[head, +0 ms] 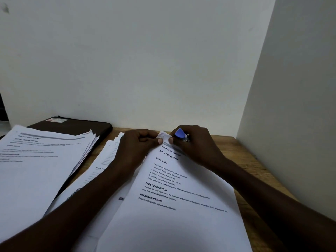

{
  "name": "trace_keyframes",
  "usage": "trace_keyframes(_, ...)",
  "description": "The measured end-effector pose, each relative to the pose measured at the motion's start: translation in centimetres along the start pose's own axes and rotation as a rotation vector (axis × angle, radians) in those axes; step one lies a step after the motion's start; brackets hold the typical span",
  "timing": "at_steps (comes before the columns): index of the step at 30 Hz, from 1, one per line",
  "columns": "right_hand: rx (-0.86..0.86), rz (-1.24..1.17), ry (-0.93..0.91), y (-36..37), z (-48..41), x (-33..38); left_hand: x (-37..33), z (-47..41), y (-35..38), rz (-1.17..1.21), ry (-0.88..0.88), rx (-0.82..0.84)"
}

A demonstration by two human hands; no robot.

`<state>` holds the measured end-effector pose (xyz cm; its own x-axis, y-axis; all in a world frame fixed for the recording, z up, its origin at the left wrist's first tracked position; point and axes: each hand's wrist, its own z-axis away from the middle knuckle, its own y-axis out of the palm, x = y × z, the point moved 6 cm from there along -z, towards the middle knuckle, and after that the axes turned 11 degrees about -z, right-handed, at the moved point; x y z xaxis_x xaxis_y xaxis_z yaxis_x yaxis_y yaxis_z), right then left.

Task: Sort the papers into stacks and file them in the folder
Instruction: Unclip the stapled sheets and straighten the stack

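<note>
On the wooden counter (252,164), in front of a white wall (163,60), both hands meet at the top corner of a printed sheet (174,206). The left hand (138,144) pinches this corner between thumb and finger. The right hand (192,140) presses the same corner and also holds a small blue tool (180,133); I cannot tell what kind it is. More papers (101,171) lie under the left arm. At the left, another stack (40,160) rests partly on a dark folder (76,124), which lies closed near the wall.
</note>
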<state>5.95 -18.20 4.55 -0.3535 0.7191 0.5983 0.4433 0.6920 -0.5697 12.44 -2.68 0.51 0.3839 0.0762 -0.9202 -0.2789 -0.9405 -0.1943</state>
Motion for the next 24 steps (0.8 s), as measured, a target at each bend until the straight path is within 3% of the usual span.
trace_keyframes(17,0.052,-0.016,0.002,0.2,0.1,0.0,0.2,-0.1,-0.6,-0.064,-0.034,-0.059)
trace_keyframes(24,0.203,-0.061,0.000,0.3,0.2,0.2,-0.2,-0.1,-1.2,-0.327,0.051,-0.169)
